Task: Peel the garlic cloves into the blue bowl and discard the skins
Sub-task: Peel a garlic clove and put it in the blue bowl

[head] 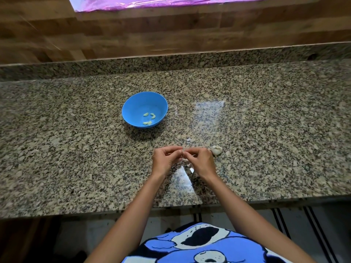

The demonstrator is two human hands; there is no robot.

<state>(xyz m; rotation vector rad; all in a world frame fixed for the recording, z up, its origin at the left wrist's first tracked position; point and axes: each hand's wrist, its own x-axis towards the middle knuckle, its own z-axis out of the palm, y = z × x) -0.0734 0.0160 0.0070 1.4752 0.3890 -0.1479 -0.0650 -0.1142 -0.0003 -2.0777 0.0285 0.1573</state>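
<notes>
A blue bowl [133,105] stands on the granite counter [57,149] and holds several peeled garlic cloves [149,118]. In front of it, my left hand [165,160] and my right hand [200,161] meet fingertip to fingertip, both pinching a small garlic clove [183,150] that is mostly hidden between the fingers. A partial garlic bulb [217,149] with its papery skin lies on the counter just right of my right hand. A few pale skin scraps [191,169] lie under my hands.
A raised granite ledge [171,61] runs along the back of the counter, with a wooden wall above it. The counter's front edge [114,209] is close to my body. Bright glare patches lie on the stone right of the bowl.
</notes>
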